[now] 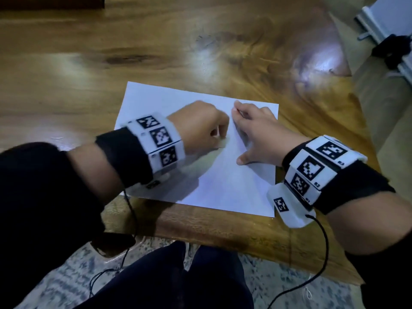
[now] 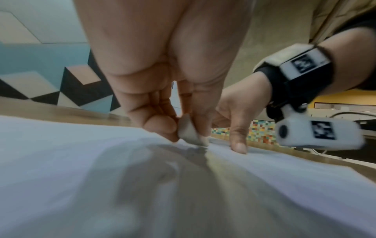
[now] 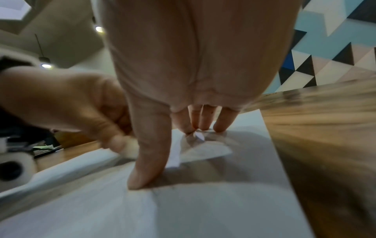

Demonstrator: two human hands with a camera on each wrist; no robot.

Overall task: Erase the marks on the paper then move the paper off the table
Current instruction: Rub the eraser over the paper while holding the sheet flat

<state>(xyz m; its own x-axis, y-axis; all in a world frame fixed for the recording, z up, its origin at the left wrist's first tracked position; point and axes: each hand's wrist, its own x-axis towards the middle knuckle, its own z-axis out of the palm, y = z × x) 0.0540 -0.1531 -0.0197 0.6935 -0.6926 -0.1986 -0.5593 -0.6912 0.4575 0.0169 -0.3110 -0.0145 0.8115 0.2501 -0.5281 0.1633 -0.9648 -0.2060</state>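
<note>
Left grip (image 1: 200, 128) pinches an eraser (image 2: 190, 132) on the paper (image 1: 223, 186); right grip (image 1: 256, 134) (fingers spread flat) pins it. Rub gently, so the sheet won't crease.

Head view looks down; wrist views skim the shared paper (image 1: 223, 186) closely.

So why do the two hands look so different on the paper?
The left hand is curled and pinches a small eraser against the paper; the right hand holds nothing. The left hand's fingers are bunched together; the right hand's fingers are spread, pressing the paper flat. Both touch the paper and wear marker wristbands.
</note>
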